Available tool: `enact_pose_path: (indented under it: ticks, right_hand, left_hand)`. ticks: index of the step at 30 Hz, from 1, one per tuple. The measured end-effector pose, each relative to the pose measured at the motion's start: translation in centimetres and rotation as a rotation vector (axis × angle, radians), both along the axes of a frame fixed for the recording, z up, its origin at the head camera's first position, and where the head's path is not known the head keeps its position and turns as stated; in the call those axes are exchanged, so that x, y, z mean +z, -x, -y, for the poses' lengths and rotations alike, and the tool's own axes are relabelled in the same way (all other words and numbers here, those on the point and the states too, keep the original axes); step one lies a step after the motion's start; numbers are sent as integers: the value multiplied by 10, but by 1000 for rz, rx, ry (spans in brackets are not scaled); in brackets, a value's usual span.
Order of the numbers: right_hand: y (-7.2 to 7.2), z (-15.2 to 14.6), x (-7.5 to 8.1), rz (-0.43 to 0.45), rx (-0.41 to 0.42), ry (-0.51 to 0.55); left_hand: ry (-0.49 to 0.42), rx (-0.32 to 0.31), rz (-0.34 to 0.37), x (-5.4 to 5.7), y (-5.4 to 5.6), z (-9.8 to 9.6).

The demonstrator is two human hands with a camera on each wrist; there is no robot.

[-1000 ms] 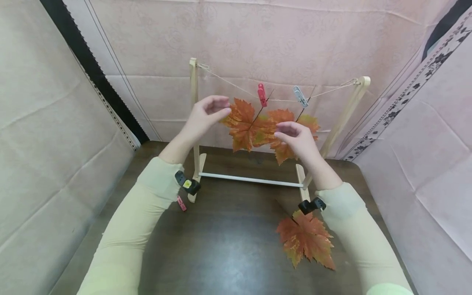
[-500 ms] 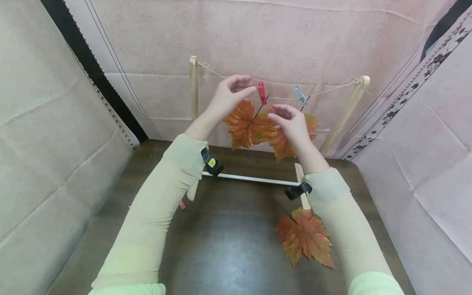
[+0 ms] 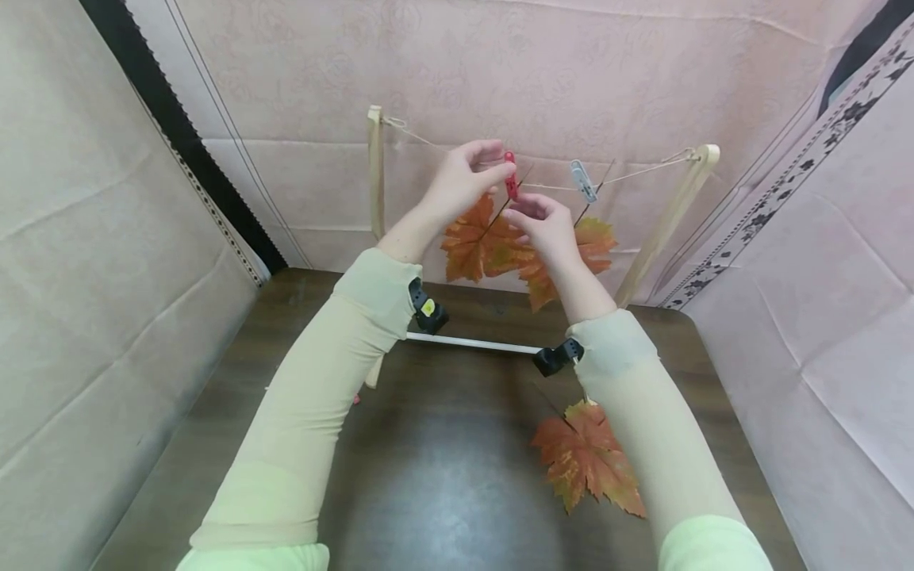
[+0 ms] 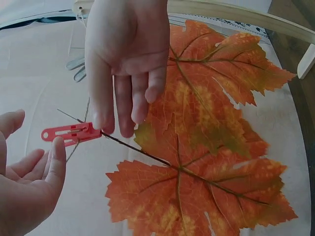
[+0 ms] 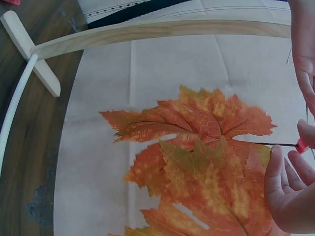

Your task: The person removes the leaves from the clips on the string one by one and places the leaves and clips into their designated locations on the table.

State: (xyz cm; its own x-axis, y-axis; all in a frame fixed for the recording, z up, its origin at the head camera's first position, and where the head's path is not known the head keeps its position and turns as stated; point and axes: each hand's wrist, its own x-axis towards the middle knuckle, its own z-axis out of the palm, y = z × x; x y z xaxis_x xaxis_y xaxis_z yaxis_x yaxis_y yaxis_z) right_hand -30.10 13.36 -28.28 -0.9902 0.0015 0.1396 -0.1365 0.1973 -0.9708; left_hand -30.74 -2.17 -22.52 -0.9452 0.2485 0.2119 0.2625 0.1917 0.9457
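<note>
A red clothespin (image 3: pixel 511 176) on the string clips the stem of an orange maple leaf (image 4: pixel 197 191). My left hand (image 3: pixel 464 178) is at this clothespin's upper end, thumb in front of it and index finger apart. Just below, my right hand (image 3: pixel 546 226) has its fingertips beside the lower end and stem, fingers loosely bent. Whether they touch the clothespin is unclear. A light blue clothespin (image 3: pixel 583 181) clips a second orange leaf (image 3: pixel 596 242), partly hidden behind my right hand.
The string runs between two wooden posts (image 3: pixel 376 170), joined low down by a white rod (image 3: pixel 478 343). Another maple leaf (image 3: pixel 589 456) lies on the dark table (image 3: pixel 443 492). A pink clothespin (image 3: pixel 356 399) is mostly hidden by my left sleeve. Pale cloth (image 3: pixel 571 71) hangs behind.
My left hand has moved up and right from the left post to the red clothespin. My right hand has risen and shifted left towards it. Leaves and clothespins stay on the string.
</note>
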Motion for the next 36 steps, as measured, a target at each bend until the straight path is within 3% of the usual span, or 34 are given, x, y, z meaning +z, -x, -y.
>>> enact_pose_path:
  ticks: [6, 14, 36]
  right_hand:
    - [3, 4, -1, 46, -26, -32]
    - [6, 8, -1, 39, -46, -92]
    - [4, 10, -1, -11, -32, -26]
  left_hand:
    - [47, 35, 18, 1, 2, -4]
    - [119, 17, -46, -2, 8, -6]
    - [90, 37, -35, -1, 3, -3]
